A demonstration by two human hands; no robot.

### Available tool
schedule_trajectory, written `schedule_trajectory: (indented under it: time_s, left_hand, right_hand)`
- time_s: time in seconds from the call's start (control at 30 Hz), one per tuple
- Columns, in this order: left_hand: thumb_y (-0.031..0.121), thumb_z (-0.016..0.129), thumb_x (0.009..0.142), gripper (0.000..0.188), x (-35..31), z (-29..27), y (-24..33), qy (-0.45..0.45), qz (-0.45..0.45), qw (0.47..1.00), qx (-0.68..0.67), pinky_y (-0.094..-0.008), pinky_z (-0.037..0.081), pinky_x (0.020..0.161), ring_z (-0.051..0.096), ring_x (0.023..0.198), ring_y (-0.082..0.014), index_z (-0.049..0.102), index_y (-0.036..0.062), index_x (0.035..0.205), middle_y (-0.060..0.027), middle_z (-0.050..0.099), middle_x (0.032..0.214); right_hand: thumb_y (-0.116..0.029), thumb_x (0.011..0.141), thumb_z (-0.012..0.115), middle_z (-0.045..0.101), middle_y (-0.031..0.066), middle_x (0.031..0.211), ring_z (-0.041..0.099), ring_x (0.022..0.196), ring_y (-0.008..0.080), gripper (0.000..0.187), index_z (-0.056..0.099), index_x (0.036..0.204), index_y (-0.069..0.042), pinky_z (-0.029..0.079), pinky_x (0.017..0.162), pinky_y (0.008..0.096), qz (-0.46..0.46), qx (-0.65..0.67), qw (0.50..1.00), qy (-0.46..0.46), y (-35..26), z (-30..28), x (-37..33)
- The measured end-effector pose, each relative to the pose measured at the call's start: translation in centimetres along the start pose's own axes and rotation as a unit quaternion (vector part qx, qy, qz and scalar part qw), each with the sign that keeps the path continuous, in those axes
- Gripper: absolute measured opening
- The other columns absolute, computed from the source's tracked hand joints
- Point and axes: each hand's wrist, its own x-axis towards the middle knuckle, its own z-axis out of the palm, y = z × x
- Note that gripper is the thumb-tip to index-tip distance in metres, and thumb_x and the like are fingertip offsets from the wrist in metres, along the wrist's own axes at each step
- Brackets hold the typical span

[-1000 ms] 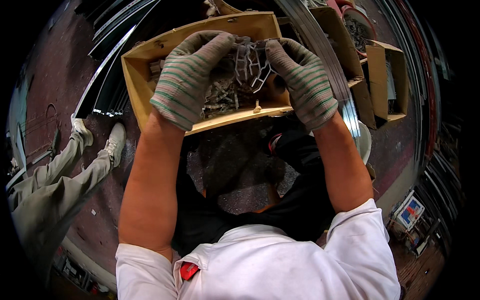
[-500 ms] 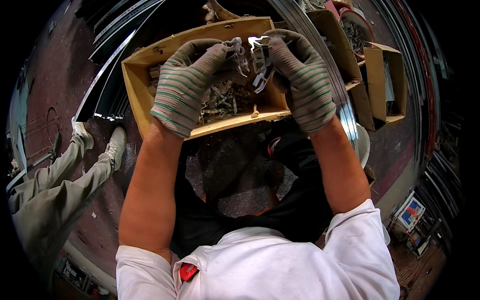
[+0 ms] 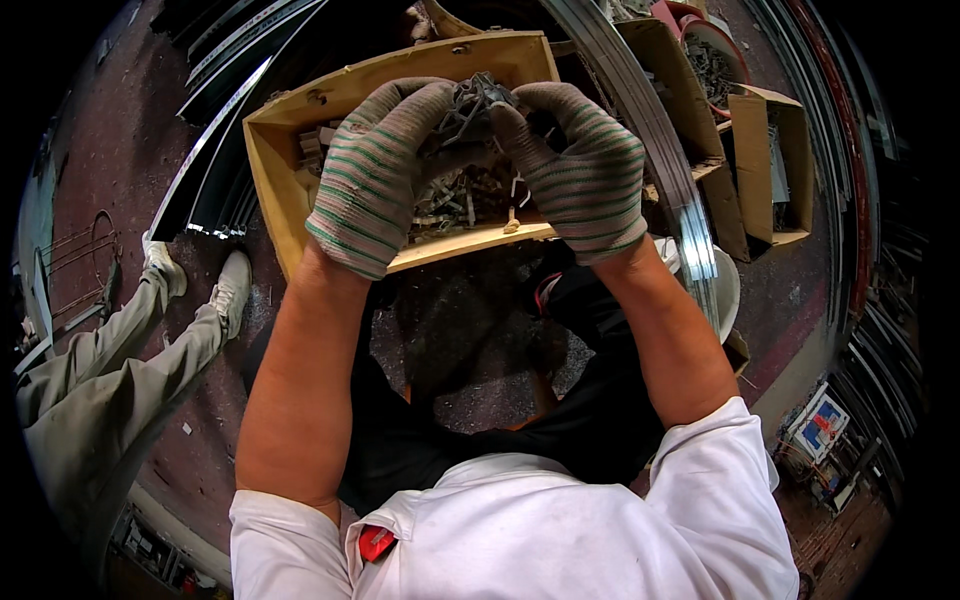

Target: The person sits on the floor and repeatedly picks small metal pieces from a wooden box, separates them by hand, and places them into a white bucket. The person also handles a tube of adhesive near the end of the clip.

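Hands (image 3: 480, 170) over yellow cardboard box (image 3: 275, 170)

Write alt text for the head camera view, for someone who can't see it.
Two hands in striped knit gloves, left hand and right hand, together grip a clump of small metal parts above an open cardboard box holding more of them. Another person's legs stretch along the floor at left.

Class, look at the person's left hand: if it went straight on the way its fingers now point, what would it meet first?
Probably the tangled metal clips that the left hand already touches; past them, the right hand.
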Motion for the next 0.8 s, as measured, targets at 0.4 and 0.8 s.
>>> schedule_trajectory:
  time_s: [0.4, 0.8]
  left_hand:
    - [0.022, 0.071, 0.099, 0.031, -0.2, -0.1, -0.2, 0.029, 0.013, 0.989, 0.144, -0.0330, 0.063, 0.089, 0.074, 0.101, -0.0210, 0.066, 0.0017, 0.121, -0.0115, 0.073, 0.110]
    - [0.018, 0.070, 0.099, 0.025, -0.3, -0.2, -0.9, 0.028, -0.023, 0.993, 0.109, -0.0347, 0.064, 0.092, 0.072, 0.106, -0.0208, 0.068, 0.0045, 0.120, -0.0096, 0.072, 0.112]
  right_hand:
    - [-0.023, 0.095, 0.075, 0.074, 0.0111, 0.083, 0.073, 0.072, 0.0159, 0.023, 0.072, 0.105, -0.003, 0.060, 0.064, 0.0294, 0.032, 0.037, 0.998, -0.036, -0.2, 0.4, -0.2]
    - [-0.012, 0.099, 0.068, 0.074, 0.0049, 0.102, 0.070, 0.091, 0.0105, 0.022, 0.070, 0.120, -0.006, 0.061, 0.078, 0.0245, 0.077, 0.270, 0.959, -0.024, -0.1, -0.3, 0.2]
